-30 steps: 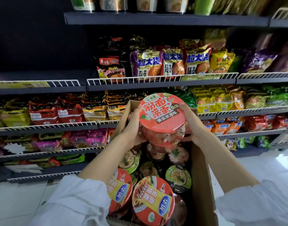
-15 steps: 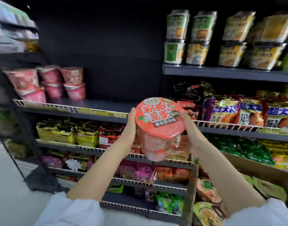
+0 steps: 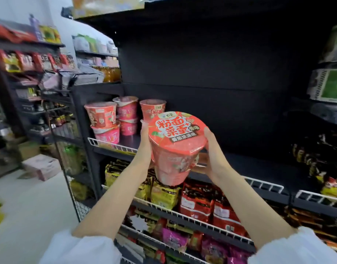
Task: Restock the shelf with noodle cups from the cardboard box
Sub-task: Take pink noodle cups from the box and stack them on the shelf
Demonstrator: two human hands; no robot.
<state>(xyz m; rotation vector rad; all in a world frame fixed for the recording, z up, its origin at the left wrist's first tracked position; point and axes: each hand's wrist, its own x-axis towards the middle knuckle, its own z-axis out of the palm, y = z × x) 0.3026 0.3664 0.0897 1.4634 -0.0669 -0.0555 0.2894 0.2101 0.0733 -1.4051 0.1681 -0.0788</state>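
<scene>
Both hands up at chest height in front of dark shelf [image 3: 240, 164]. Left hand [image 3: 144, 143] and right hand [image 3: 214, 155] closed around opposite sides of stacked red noodle cups [image 3: 175, 147], lid tilted toward wearer. Stack held in air just before shelf's wire rail, right of cups already shelved [image 3: 114, 119], two high, at shelf's left end. Packet noodles [image 3: 198, 204] on lower tiers. White sleeves at bottom.

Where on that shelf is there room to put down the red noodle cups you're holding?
The shelf is bare to the right of the stacked cups, from them across to the dark packets at the far right. Its left end is crowded. Both hands, left and right, hold the noodle cups before that gap.
</scene>
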